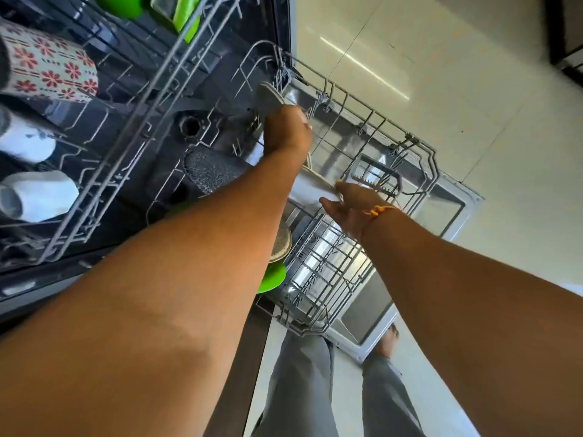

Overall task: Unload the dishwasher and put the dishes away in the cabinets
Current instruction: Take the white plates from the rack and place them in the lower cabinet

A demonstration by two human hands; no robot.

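Note:
The dishwasher's lower rack point(331, 266) is pulled out over the open door point(454, 212). My left hand point(287, 130) grips the rim of a grey plate point(269, 96) standing at the rack's far end. My right hand point(345, 205), with an orange wrist thread, pinches the rim of a pale plate point(307, 186) between thumb and fingers. Whether these are two plates or one large one is hidden by my left forearm. A speckled plate point(283, 242) and a green plate point(273, 277) stand in the rack beside my left arm.
The upper rack point(104, 171) at left holds a floral mug point(47, 64), two white mugs point(38, 195) and green dishes point(186, 20). A dark speckled plate point(211, 171) lies below it. A cutlery basket point(375, 176) sits in the lower rack. My legs stand on the tiled floor point(441, 74).

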